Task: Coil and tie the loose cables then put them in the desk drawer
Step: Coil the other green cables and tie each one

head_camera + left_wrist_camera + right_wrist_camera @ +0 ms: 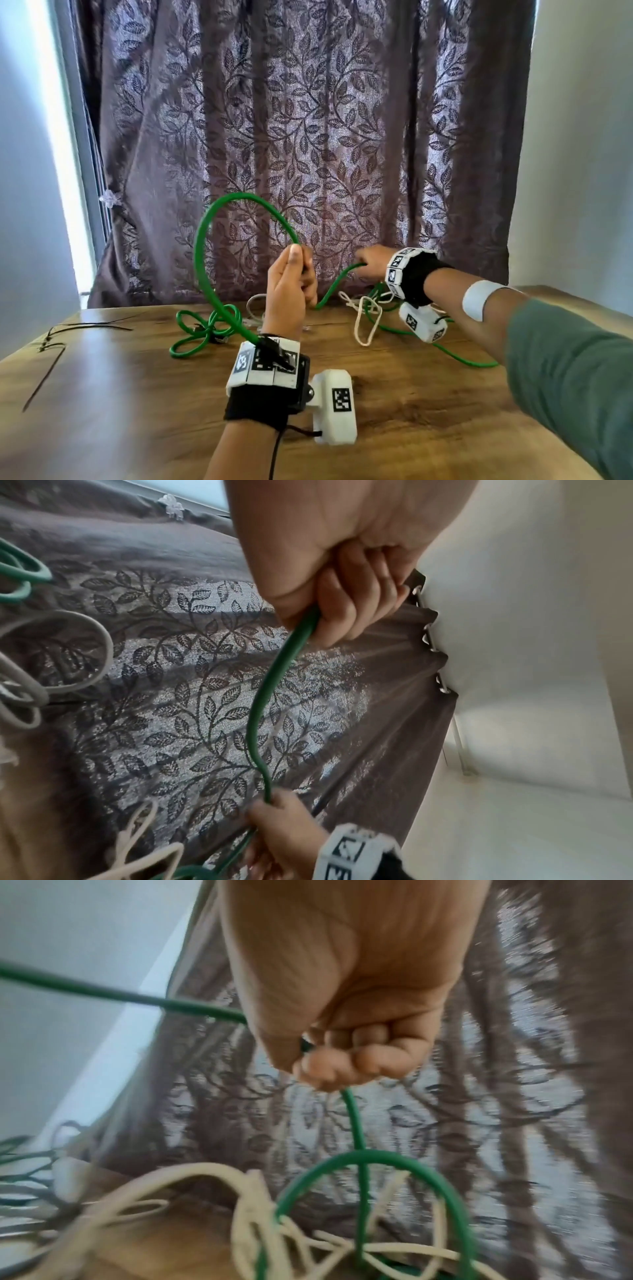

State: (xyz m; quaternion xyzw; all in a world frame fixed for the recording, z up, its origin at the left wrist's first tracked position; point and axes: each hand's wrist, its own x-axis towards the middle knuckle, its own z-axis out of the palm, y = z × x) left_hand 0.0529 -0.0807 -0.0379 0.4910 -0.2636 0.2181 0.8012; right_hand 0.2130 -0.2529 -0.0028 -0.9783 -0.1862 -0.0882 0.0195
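A long green cable [202, 246] arches in a tall loop above the wooden desk [137, 394]. My left hand [291, 281] is raised at the centre and grips the cable between thumb and curled fingers [346, 599]. To the right, near the curtain, my right hand [371, 262] is closed round the same cable [352, 1118] further along. A stretch of cable [270, 691] sags between the two hands. More green cable lies tangled on the desk at left [202, 329]. A cream cable [364, 318] lies looped under my right wrist, and a grey cable [85, 653] sits beside it.
Thin black ties [85, 329] lie on the desk at the left. A brown leaf-patterned curtain [308, 137] hangs right behind the desk's far edge. White walls stand on both sides. No drawer shows in any view.
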